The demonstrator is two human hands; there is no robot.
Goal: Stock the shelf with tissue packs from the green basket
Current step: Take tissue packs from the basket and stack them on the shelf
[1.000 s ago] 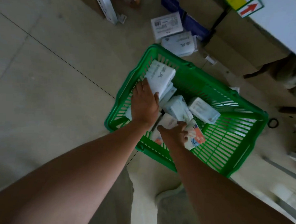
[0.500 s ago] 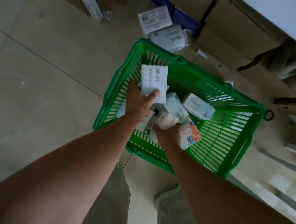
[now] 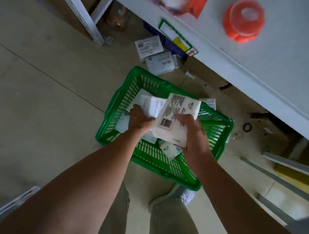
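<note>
Both hands are raised above the green basket [image 3: 217, 147], each closed around a tissue pack. Left hand [image 3: 140, 119] grips a white pack [image 3: 151, 105] from below, fingers wrapped on its near edge. Right hand [image 3: 193, 134] clamps a larger white pack [image 3: 174, 117], barcode side up, thumb pressed across its face and fingers curled under its right edge. That larger pack overlaps the right end of the pack in the left hand, so the two touch.

Below the hands, the basket sits on the tiled floor [image 3: 46, 95], with more packs [image 3: 169, 149] lying loose inside, partly hidden by the wrists. Beyond the basket, farther from the hands, two more packs [image 3: 159, 62] lie on the floor. Ahead and to the right of the right hand runs the white shelf [image 3: 257, 71], carrying a blurred orange container [image 3: 243, 22]. Near the person's body, a pale shoe [image 3: 186, 195] stands just beside the basket's closest corner.
</note>
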